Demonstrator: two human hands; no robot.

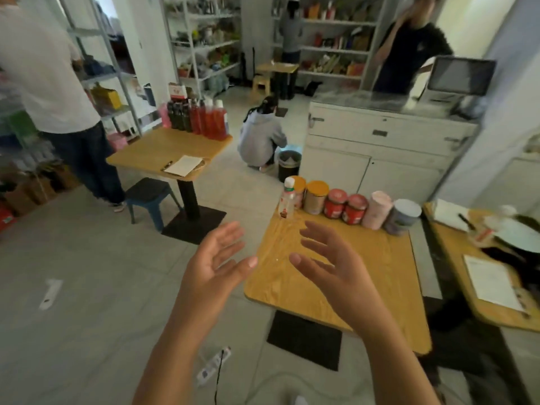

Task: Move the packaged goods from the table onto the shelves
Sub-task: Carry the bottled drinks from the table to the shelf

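Wooden table held a far-edge row: clear bottle, then right of it orange-lidded tins, red jars, pink canister, grey tin.

Left hand and right hand raised, palms facing, fingers spread, empty

Blue stool, black bin, crouching person, floor power strip
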